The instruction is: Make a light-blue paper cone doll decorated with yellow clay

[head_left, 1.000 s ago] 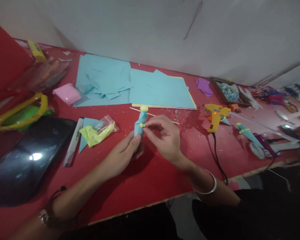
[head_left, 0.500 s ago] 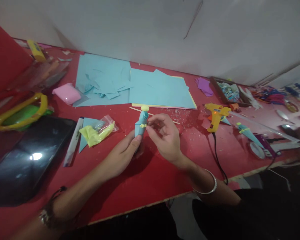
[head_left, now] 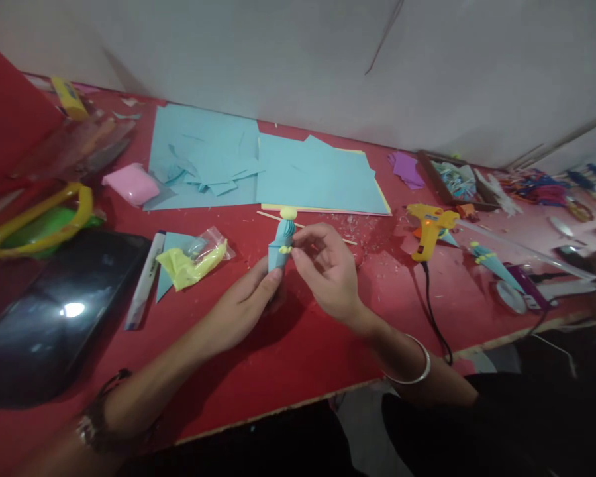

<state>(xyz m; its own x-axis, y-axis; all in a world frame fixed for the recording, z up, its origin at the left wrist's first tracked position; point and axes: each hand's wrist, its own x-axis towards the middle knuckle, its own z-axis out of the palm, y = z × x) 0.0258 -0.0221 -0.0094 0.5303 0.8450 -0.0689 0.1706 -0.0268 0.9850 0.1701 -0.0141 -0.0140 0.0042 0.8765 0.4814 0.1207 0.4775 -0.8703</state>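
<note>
My left hand [head_left: 246, 298] is wrapped round a light-blue paper cone [head_left: 277, 260], thumb across its front. The cone's lower end is hidden in the hand. On top sits a ridged blue piece with a yellow ball [head_left: 289, 213] above it. A small yellow bow-shaped piece [head_left: 285, 250] is on the cone's side. My right hand [head_left: 330, 271] has its thumb and forefinger curled at the right end of this bow, touching it. Behind both hands lies a thin wooden stick [head_left: 268, 215]. A yellow clay lump in a clear bag [head_left: 191, 265] lies left of my left hand.
Light-blue sheets [head_left: 312, 172] with paper scraps lie at the back. A yellow glue gun [head_left: 430, 228] with a black cord stands right; beyond it lies a similar cone [head_left: 496, 265]. Left are a marker [head_left: 144, 281], a black tray-like panel [head_left: 64, 311] and a pink packet [head_left: 132, 185].
Both hands and the cone stay almost in place. The right thumb and forefinger have shifted only slightly at the yellow bow.
</note>
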